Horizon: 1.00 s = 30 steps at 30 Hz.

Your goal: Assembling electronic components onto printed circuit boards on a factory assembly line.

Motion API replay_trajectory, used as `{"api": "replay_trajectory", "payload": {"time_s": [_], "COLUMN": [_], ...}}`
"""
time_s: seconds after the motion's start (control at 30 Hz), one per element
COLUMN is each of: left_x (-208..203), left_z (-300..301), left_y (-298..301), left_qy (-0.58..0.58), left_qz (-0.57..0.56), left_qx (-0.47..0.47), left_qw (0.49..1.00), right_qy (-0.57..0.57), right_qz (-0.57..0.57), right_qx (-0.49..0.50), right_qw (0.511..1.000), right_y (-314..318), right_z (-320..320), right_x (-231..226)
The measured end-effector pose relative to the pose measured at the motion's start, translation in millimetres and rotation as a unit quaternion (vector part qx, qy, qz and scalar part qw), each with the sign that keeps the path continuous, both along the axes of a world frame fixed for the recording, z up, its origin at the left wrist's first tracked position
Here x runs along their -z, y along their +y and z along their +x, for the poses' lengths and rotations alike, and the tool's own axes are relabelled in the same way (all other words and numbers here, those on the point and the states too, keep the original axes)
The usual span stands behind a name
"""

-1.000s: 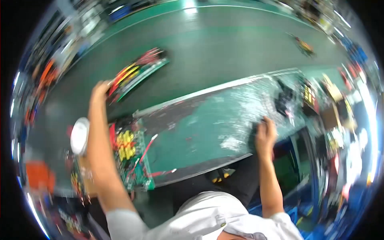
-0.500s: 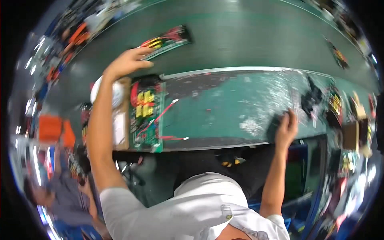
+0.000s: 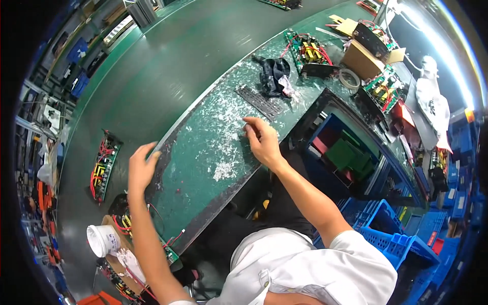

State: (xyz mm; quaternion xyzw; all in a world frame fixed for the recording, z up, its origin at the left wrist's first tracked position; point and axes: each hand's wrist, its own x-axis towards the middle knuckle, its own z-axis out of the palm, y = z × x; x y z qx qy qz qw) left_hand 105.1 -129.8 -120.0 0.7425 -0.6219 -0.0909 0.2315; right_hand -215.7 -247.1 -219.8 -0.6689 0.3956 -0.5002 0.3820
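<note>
My left hand (image 3: 143,170) hovers near the far edge of the green worktable (image 3: 195,165), empty, with its thumb apart from the fingers. On the green belt beyond it lies a circuit board (image 3: 104,165) with red wires and yellow parts. Another wired circuit board (image 3: 170,254) is partly hidden behind my left forearm. Above the scuffed tabletop, my right hand (image 3: 263,143) has loosely bent fingers, a gap at the thumb and nothing visible in it. Close to its fingers is a dark slotted strip (image 3: 258,101), with a crumpled black cloth or glove (image 3: 274,76) just past it.
A white tub (image 3: 103,240) stands at the lower left. Rightward sit a circuit board with a black heatsink (image 3: 312,53), a tape roll (image 3: 349,79), a cardboard box (image 3: 362,60) and another board (image 3: 382,89). Blue crates (image 3: 389,239) are stacked below, beside a dark-framed opening (image 3: 351,147).
My view has turned to the right. The left hand has come away from the circuit board on the belt, back toward the table's edge. My right hand stays over the table.
</note>
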Motion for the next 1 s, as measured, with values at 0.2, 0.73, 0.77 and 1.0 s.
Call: {"api": "replay_trajectory", "payload": {"time_s": [0.2,0.73,0.77,1.0], "left_x": [78,100,103,94], "left_z": [-22,-10,-8,-10], "left_y": [-38,-39,-39,-37], "left_qy": [-0.052,-0.080,-0.081,-0.023], "left_qz": [-0.131,-0.142,-0.144,-0.112], "left_qx": [-0.094,-0.066,-0.061,-0.104], "left_qw": [0.986,0.985,0.984,0.988], "right_qy": [-0.002,-0.037,-0.032,-0.061], "right_qz": [-0.013,0.005,0.006,-0.011], "right_qx": [-0.020,-0.040,-0.038,-0.058], "right_qw": [1.000,0.998,0.999,0.996], "right_y": [3,-3,-3,-4], "right_z": [9,2,2,4], "right_x": [-2,-10,-9,-12]}}
